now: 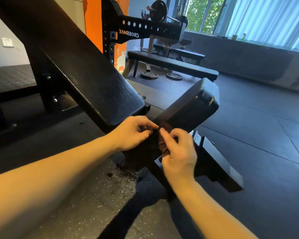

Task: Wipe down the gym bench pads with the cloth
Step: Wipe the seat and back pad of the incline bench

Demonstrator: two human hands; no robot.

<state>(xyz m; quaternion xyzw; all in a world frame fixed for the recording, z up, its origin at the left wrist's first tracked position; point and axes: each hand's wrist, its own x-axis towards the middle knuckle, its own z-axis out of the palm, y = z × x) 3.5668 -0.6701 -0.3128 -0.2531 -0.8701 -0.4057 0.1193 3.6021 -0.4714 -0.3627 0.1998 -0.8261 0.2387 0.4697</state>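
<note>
An adjustable gym bench fills the middle of the head view. Its long black back pad point(72, 66) slopes up to the upper left, and its shorter black seat pad point(193, 107) tilts up to the right. A dark brown cloth point(163, 144) is bunched at the seat pad's near lower end, in the gap between the two pads. My left hand point(133, 133) pinches the cloth's upper edge with curled fingers. My right hand point(178, 154) grips the cloth from the right, its fingers wrapped over the folds. Much of the cloth is hidden under both hands.
The bench's black steel frame point(219, 169) runs out to the lower right over dark rubber flooring. A flat bench point(171, 63) stands behind, with weight plates point(149, 75) on the floor beneath it. A black and orange rack point(114, 31) rises at the back. Windows line the far right wall.
</note>
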